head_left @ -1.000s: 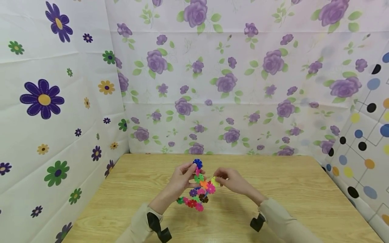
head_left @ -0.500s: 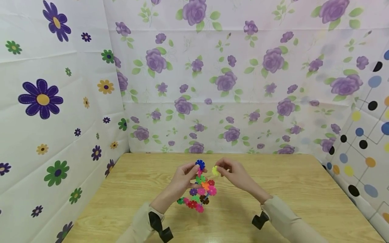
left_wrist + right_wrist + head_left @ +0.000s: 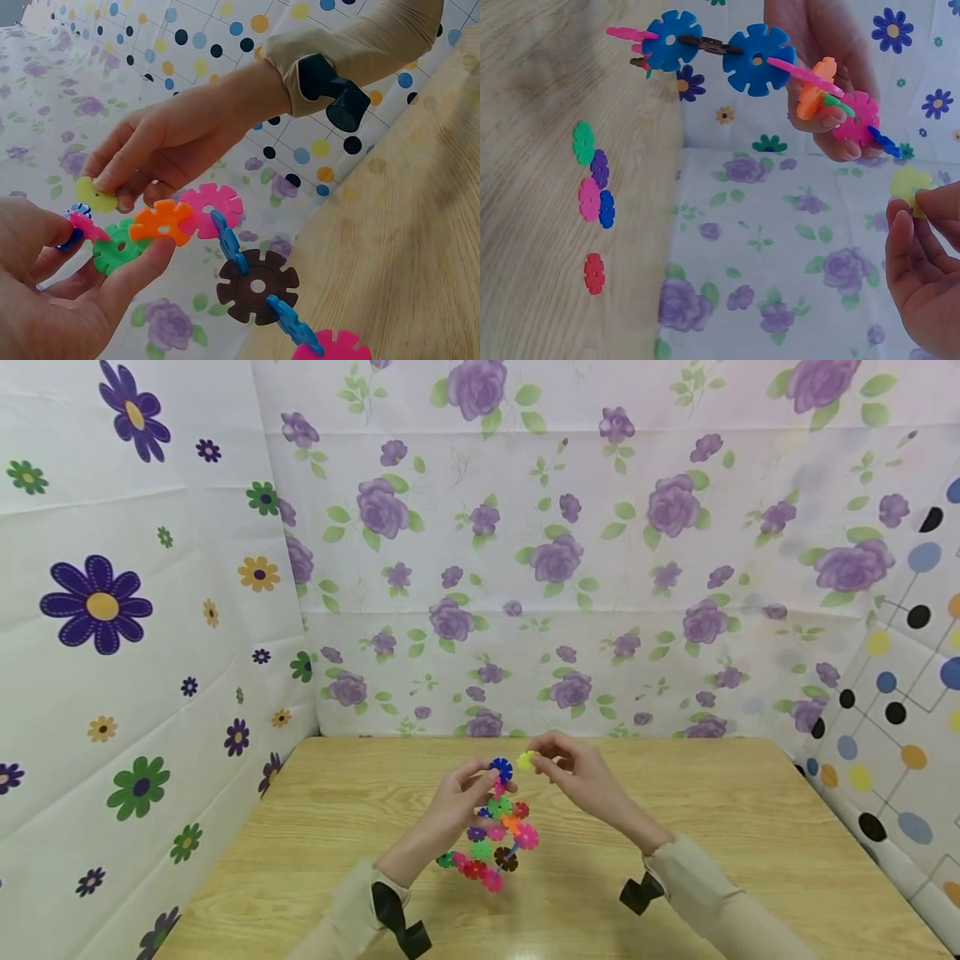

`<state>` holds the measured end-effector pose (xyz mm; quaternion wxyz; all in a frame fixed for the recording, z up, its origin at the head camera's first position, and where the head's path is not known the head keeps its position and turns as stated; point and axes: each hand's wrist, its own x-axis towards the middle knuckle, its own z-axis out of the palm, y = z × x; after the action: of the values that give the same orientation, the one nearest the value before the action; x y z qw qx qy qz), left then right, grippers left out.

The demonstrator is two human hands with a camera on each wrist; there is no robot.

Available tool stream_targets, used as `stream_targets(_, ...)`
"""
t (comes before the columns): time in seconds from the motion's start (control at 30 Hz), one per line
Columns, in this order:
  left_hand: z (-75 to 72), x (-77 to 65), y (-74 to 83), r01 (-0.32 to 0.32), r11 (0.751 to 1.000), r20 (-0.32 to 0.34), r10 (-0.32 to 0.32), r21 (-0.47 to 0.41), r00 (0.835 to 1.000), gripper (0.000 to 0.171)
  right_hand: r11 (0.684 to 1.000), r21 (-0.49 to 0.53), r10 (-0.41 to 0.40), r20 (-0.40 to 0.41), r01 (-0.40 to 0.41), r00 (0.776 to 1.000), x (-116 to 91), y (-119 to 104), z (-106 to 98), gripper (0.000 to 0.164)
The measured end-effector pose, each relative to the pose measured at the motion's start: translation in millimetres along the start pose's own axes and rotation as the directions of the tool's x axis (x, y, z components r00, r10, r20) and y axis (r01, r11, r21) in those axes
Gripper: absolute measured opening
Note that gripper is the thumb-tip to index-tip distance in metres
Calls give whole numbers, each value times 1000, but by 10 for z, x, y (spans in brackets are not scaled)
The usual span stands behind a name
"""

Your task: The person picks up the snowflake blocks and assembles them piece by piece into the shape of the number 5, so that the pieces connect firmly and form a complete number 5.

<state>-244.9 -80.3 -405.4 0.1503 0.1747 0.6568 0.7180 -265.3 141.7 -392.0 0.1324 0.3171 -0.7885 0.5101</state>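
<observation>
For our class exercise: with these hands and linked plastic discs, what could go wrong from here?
The yellow notched plastic disc is pinched in the right hand above the pale wood-grain table, so it might slip.

The multicoloured chain of notched plastic discs is held near one end by the left hand, so the length beyond might strain a joint loose.

Loose coloured notched plastic discs lie on the table, and a swinging chain might scatter them.

Left hand (image 3: 453,799) pinches; right hand (image 3: 588,778) pinches near it; both forearms (image 3: 411,850) angle inward.
</observation>
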Motion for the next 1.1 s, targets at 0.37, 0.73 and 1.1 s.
stream_targets(0.37, 20, 26, -19, 29, 999, 5, -29, 20, 1000, 38, 983, -103, -152, 0, 151, 988, 42, -73, -8, 11)
stream_targets(0.73, 47, 6, -1, 41, 999, 3, -41, 26, 999, 44, 948, -165, -275, 19, 274, 961, 58, -90, 2, 14)
stream_targets(1.1, 72, 8, -7, 45, 999, -17, -45, 7, 999, 46, 916, -199, -355, 9, 350, 935, 54, -118, 11, 17)
